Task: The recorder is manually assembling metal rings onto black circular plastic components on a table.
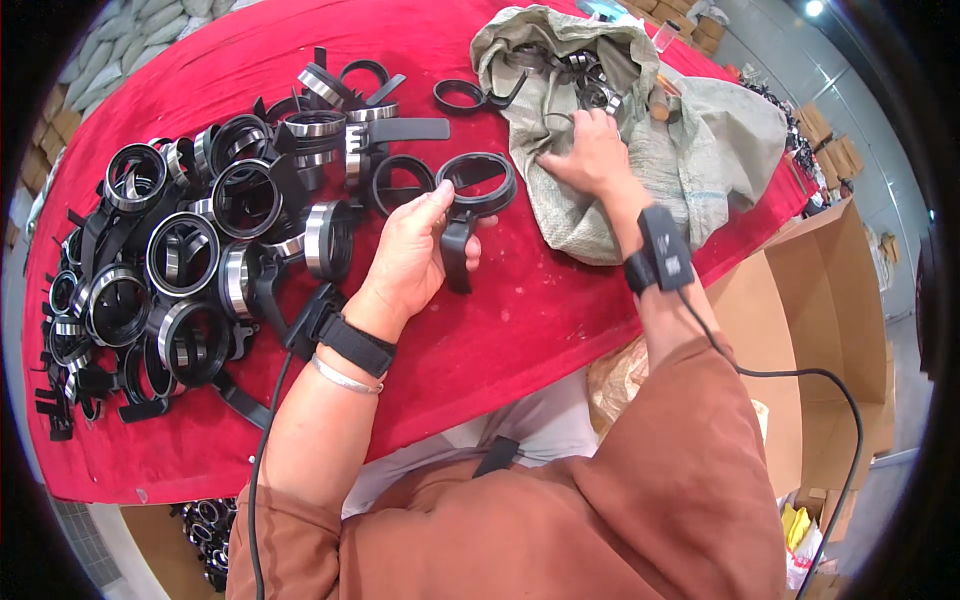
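Note:
My left hand point(408, 258) grips a black ring with a flat black handle point(488, 204); the thumb presses on its rim and the fingers curl behind the handle. My right hand point(597, 158) rests at the mouth of a pale woven sack point(655, 165), thumb spread and fingertips pointing inward. Several silver metal rings point(600, 97) lie in the sack just beyond those fingertips. Behind the held piece, another black ring with a handle point(460, 96) lies on the red cloth. To the left spreads a large pile of black-and-silver rings with handles point(183, 253).
A red cloth point(500, 330) covers the table, whose front edge curves before me. An open cardboard box point(830, 310) stands at the right. Under the left edge, another box holds more rings point(208, 530). A cable point(800, 373) trails from my right wrist device.

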